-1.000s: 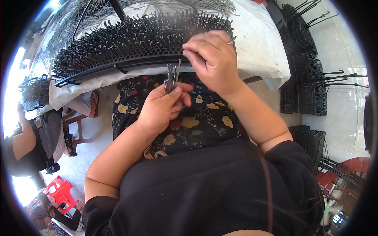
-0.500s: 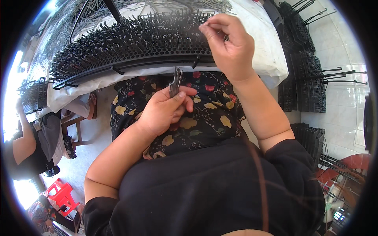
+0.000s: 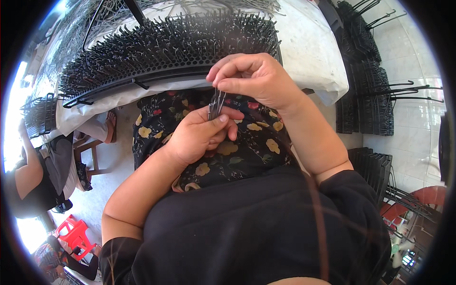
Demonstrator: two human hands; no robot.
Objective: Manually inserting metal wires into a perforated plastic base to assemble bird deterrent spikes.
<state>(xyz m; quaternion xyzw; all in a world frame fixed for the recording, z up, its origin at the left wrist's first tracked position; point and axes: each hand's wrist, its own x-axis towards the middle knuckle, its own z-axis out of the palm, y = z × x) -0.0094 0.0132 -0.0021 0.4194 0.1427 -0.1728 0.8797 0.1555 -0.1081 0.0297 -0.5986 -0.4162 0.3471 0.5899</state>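
My left hand (image 3: 199, 135), closed, holds a bundle of thin dark metal rods (image 3: 215, 109) upright above my lap. Just over it is my right hand (image 3: 259, 83), its thumb and fingertips pinched at the top end of one or more rods; whether these are free of the bundle I cannot tell. Directly beyond both hands stands a long black perforated rack (image 3: 185, 71), densely filled with upright, bent-tipped black rods (image 3: 180, 42). My right fingers are in front of the rack's near edge.
A white-covered table (image 3: 311, 52) bears the rack, with loose grey rods (image 3: 109, 21) heaped behind it. More black racks (image 3: 363, 95) with long hooks stand at the right by a tiled wall. Other people sit at the left, near a red plastic stool (image 3: 76, 235).
My right hand has come down and left from the rack's right end to the top of the rod bundle. My left hand has stayed nearly in place.
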